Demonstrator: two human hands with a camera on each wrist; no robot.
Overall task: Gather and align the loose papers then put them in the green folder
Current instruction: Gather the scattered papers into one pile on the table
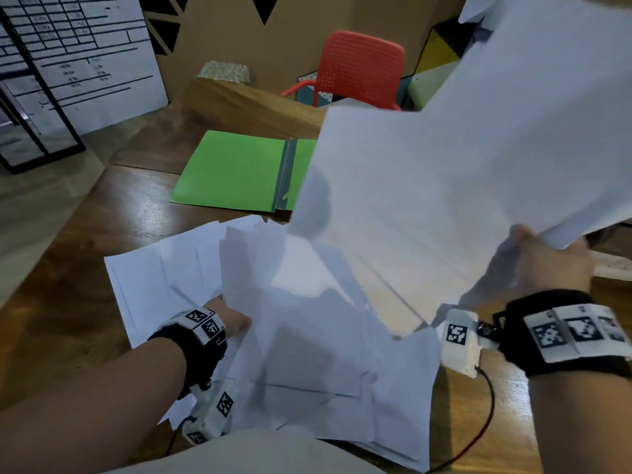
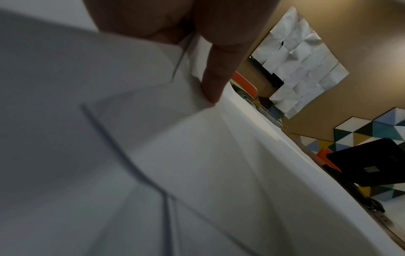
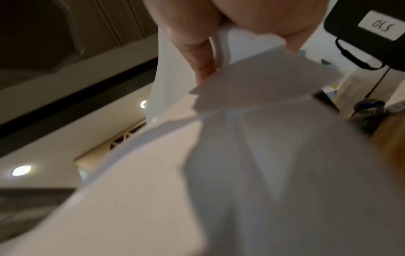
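Loose white papers lie in an untidy heap on the wooden table near its front edge. My left hand reaches into the heap's left side, its fingers hidden under a sheet. In the left wrist view that hand pinches sheets of the heap, one finger lying along them. My right hand grips a bundle of papers by its lower corner, lifted above the table at the right. The right wrist view shows the hand clamped on that bundle. The green folder lies open behind the heap, its right half covered by the bundle.
A red chair stands beyond the table's far edge. A white board with printed tables leans at the back left, and a patterned box sits by the far corner. A black case shows at the right.
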